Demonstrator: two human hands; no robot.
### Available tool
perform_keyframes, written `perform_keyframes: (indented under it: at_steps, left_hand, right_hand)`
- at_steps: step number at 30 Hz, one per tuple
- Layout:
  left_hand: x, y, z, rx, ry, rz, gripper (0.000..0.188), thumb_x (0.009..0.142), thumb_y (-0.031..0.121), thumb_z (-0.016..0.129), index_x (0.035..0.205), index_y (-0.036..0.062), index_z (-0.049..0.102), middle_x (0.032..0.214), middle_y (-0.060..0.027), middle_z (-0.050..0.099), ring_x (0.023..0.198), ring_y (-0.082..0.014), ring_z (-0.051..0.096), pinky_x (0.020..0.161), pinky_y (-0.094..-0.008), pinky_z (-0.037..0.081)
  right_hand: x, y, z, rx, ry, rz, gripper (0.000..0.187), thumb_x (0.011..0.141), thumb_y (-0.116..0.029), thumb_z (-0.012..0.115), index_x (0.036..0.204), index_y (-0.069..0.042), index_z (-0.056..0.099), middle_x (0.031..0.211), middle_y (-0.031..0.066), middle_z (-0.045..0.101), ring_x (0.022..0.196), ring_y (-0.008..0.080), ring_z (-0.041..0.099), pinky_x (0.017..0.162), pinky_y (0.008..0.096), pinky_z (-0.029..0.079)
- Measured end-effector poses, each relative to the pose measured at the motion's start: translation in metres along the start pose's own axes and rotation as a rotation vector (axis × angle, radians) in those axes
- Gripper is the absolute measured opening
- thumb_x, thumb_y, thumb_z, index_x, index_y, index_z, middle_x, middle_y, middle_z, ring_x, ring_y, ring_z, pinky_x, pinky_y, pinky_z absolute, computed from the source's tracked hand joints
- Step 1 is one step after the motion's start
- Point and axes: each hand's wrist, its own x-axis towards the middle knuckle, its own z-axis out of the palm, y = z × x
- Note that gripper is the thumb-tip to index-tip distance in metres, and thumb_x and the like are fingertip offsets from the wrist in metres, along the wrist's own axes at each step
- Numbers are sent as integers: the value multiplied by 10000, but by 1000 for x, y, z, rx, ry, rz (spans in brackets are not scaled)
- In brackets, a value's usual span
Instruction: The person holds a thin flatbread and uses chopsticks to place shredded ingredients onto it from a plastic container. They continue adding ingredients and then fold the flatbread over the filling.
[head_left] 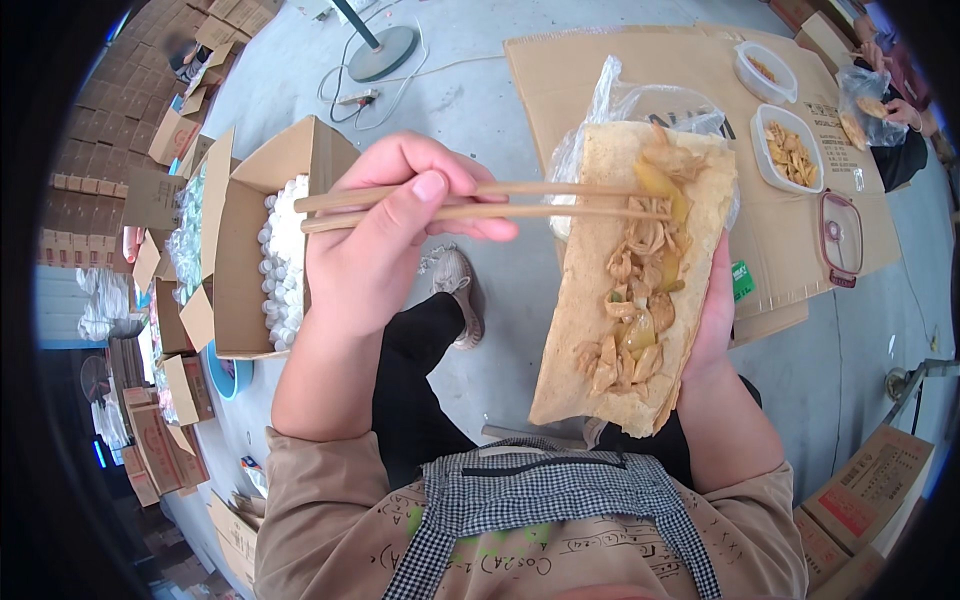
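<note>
My left hand (390,230) is closed around a pair of wooden chopsticks (540,200), which point to the right. Their tips touch the filling near the upper end of a long flatbread (565,330). On the bread lies a strip of cooked filling (640,290), brown pieces that look like sliced meat or mushroom, with yellow-green pieces among them. My right hand (715,310) supports the flatbread from its right side and beneath; most of its fingers are hidden. A clear plastic bag (640,100) lies behind the upper end of the bread.
Flattened cardboard (560,70) carries a tub of food slices (792,150), a smaller tub (765,72) and a red-rimmed lid (840,238). Another person's hands (900,110) hold bagged bread at far right. Left stands a carton of white balls (285,265). A stand base (382,55) and cables are behind.
</note>
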Motion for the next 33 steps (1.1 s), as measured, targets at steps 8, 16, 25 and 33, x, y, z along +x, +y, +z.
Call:
perform_keyframes:
  at_steps: [8, 16, 25, 33]
  left_hand:
    - [-13, 25, -12, 74, -21, 20, 234, 1006, 195, 430, 931, -9, 518, 950, -258, 627, 733, -258, 698, 713, -331, 546]
    - [-13, 23, -6, 113, -43, 97, 237, 997, 197, 426, 911, -1, 524, 885, -227, 632, 633, -236, 658, 653, -326, 516]
    - [-14, 18, 8, 125, -67, -43, 247, 994, 215, 450, 887, 13, 543, 793, -211, 664, 677, -226, 642, 671, -326, 505]
    - [-15, 17, 5, 90, -164, 2, 248, 999, 233, 452, 874, 31, 524, 744, -204, 632, 577, -213, 631, 645, -322, 498]
  right_hand:
    - [0, -6, -3, -9, -56, -42, 678, 1014, -591, 249, 1516, -139, 310, 1482, 112, 415, 1302, 299, 478, 1074, 477, 427]
    - [2, -9, -7, -4, -55, -77, 648, 1024, -553, 282, 1515, -130, 312, 1488, 106, 406, 1320, 296, 455, 1104, 464, 395]
    - [7, -6, -7, 23, -13, -114, 626, 1031, -520, 291, 1513, -122, 317, 1504, 100, 391, 1342, 291, 435, 1125, 460, 369]
    - [5, -9, -10, -1, 1, -111, 645, 1026, -543, 281, 1519, -127, 302, 1506, 103, 390, 1344, 296, 436, 1127, 472, 368]
